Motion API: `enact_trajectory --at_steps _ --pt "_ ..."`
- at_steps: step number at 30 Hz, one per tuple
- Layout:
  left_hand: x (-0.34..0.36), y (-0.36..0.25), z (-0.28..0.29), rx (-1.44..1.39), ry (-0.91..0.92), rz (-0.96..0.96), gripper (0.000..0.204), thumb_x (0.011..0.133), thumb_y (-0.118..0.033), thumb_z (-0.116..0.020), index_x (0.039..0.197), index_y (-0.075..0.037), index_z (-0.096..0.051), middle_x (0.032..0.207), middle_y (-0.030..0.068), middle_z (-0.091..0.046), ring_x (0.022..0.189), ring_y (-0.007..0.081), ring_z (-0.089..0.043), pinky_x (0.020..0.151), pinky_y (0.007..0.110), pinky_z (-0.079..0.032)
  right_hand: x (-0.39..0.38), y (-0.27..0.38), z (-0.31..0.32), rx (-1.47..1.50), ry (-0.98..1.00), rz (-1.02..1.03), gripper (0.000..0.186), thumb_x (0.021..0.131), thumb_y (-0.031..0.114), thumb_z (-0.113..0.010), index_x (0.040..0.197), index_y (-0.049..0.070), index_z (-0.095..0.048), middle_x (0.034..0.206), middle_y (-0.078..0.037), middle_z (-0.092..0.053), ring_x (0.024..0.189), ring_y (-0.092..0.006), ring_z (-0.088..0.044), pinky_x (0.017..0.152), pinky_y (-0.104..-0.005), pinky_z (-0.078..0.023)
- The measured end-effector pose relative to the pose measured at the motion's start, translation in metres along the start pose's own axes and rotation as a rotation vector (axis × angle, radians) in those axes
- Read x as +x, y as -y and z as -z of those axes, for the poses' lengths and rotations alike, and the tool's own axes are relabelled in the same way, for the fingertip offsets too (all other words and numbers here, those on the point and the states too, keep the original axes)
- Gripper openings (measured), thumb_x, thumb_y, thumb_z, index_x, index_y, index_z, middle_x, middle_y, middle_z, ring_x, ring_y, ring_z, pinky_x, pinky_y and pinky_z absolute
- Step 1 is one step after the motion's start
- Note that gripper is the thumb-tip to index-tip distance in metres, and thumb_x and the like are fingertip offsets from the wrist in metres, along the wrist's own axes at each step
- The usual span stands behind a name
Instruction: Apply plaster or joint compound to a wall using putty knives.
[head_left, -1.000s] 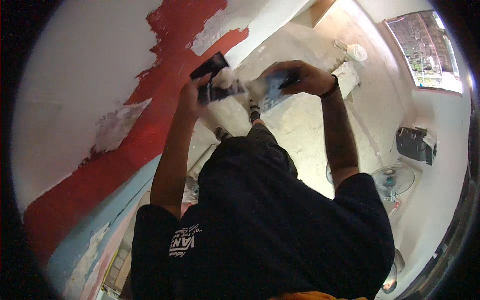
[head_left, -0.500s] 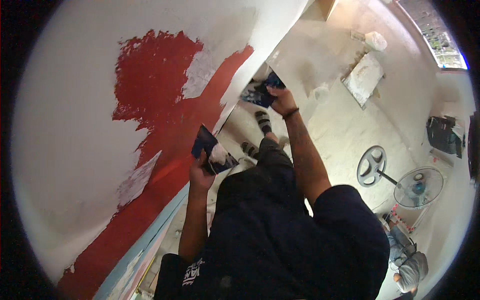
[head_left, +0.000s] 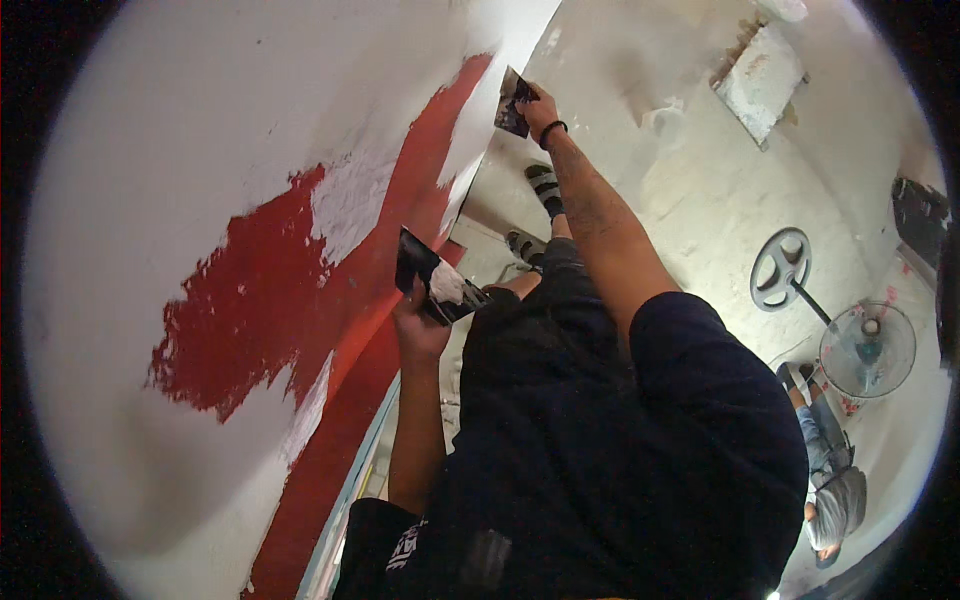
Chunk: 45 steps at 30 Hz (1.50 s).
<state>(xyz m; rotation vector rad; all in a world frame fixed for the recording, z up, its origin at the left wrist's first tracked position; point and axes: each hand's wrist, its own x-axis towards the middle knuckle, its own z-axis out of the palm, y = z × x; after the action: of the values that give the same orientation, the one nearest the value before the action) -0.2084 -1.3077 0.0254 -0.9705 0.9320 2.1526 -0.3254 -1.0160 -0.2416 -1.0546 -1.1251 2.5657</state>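
"Just left of frame centre?"
"Dark flat plate point(head_left: 412, 256), angular, tilted. White paste point(head_left: 449, 286) smeared thick across its face, streaky toward the right end."
"Upper middle?"
"Second plate point(head_left: 511, 112). Dark, greyish-brown patch on face, steeply slanted; well apart from the first."

Pale flr point(head_left: 650, 215) is carrying a white-smeared board point(head_left: 760, 88) up top R, w/ a white item point(head_left: 785, 8) sitting just past it, cut off. Fan point(head_left: 868, 350) is standing lower R on its wheel-shaped base point(head_left: 776, 278). Sandalled feet point(head_left: 543, 184) are resting L of those; co-worker point(head_left: 840, 497) is standing nr fan.
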Motion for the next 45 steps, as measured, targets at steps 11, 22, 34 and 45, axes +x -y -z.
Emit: enact_trajectory --at_steps 11,22,34,45 --pt "0.017 -0.001 0.016 -0.077 0.006 0.078 0.028 0.09 -0.017 -0.05 0.113 -0.001 -0.05 0.109 0.0096 -0.057 0.103 0.0231 -0.052 0.094 0.04 -0.039 0.035 -0.011 -0.034 -0.052 -0.062 0.153 0.05 0.067 -0.014 -0.053 0.115 0.001 -0.055 0.097 -0.008 -0.062 0.085 -0.0163 -0.059 0.079 -0.0279 -0.047" --pt "-0.008 0.003 0.059 0.048 0.126 0.054 0.04 0.089 -0.025 -0.051 0.119 0.001 -0.043 0.111 0.0161 -0.053 0.1 0.0269 -0.054 0.085 0.043 -0.046 0.025 -0.013 -0.076 -0.256 -0.201 0.392 0.053 0.066 -0.009 -0.057 0.117 0.002 -0.052 0.105 -0.009 -0.061 0.095 -0.0175 -0.058 0.084 -0.0296 -0.047" --pt "-0.043 -0.003 0.141 0.05 0.164 -0.006 0.051 0.085 -0.025 -0.056 0.126 -0.002 -0.036 0.118 0.0167 -0.048 0.103 0.0265 -0.052 0.089 0.043 -0.044 -0.005 -0.025 -0.108 -0.417 -0.239 0.632 0.044 0.075 0.001 -0.061 0.118 0.001 -0.049 0.111 -0.013 -0.056 0.104 -0.0223 -0.054 0.089 -0.0295 -0.043" --pt "-0.057 -0.008 0.206 -0.081 0.16 0.027 0.038 0.086 -0.022 -0.056 0.118 -0.002 -0.049 0.113 0.0107 -0.056 0.107 0.026 -0.051 0.096 0.042 -0.036 -0.099 -0.019 -0.162 -0.45 -0.312 0.78 0.056 0.062 -0.013 -0.047 0.115 0.004 -0.05 0.111 -0.016 -0.051 0.103 -0.0302 -0.052 0.089 -0.0352 -0.044"
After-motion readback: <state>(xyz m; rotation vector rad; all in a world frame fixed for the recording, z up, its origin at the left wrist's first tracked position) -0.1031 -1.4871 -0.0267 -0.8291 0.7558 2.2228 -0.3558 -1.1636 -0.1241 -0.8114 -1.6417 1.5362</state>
